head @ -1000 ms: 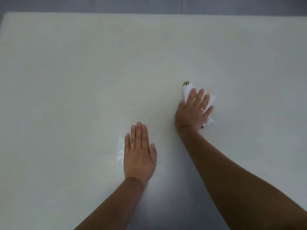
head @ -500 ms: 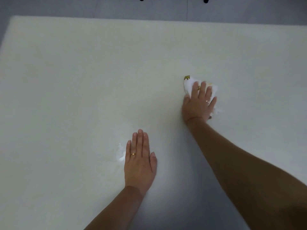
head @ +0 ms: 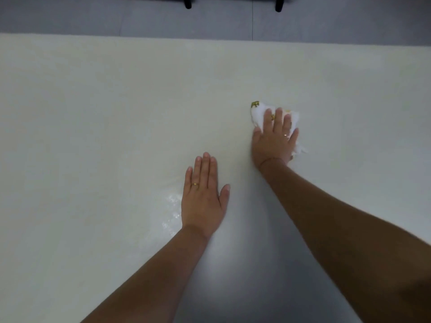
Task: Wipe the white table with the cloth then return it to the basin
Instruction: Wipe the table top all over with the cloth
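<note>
While the small, crumpled white cloth with a yellow-green printed corner (head: 258,113) is lying on the right part of the broad white bench (head: 93,113), the person's right hand (head: 275,141) is pressing down on it from above. The fingers (head: 278,117) of that hand are lying straight and slightly spread across the cloth, not curling round it, and the palm is covering its near part. Bunched fabric is showing past the fingertips, and a ragged bit is sticking out beside the wrist. A thin ring (head: 285,135) is showing on one finger. The left hand (head: 203,197) is resting flat on the bench, nearer to the person and well apart from the cloth. Its fingers are lying straight and close together, the thumb is angling out, and it is holding nothing; a gold ring (head: 195,184) is sitting on one finger. Just beside that hand's outer edge a glistening wet patch (head: 172,210) is showing on the surface. Both bare forearms are reaching in from the lower edge. Beyond the bench's far edge a grey floor (head: 140,19) is showing, with two dark legs (head: 187,3) standing on it.
</note>
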